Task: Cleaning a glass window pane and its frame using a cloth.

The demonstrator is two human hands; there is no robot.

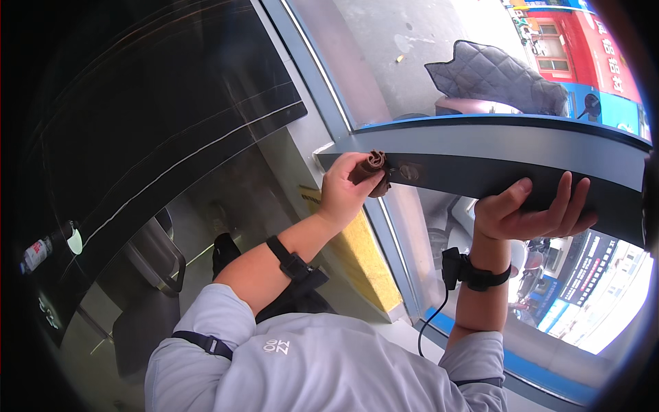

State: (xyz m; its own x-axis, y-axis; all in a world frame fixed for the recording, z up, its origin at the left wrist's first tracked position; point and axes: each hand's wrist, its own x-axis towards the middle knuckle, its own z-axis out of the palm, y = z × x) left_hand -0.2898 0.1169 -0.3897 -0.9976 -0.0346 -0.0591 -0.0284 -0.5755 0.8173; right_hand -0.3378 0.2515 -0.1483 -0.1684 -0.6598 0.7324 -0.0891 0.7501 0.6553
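A folded brown cloth (371, 176) is gripped in my left hand (341, 189), fingers wrapped round it. It is up against the left part of a long dark grey panel (467, 177), beside a round metal fitting (410, 172) that looks like a lock. Further right along the same panel, my right hand (532, 211) lies at its lower edge with the fingers stretched out and apart. Nothing is held in that hand. Whether its palm presses on the panel I cannot tell.
A black table (171, 103) with pale veining fills the left, with a small bottle (36, 255) on it. Below it stands a dark chair (147, 323). A yellow panel (367, 261) is low beside the grey frame (322, 89). Through the glass shows a quilted grey cover (498, 75).
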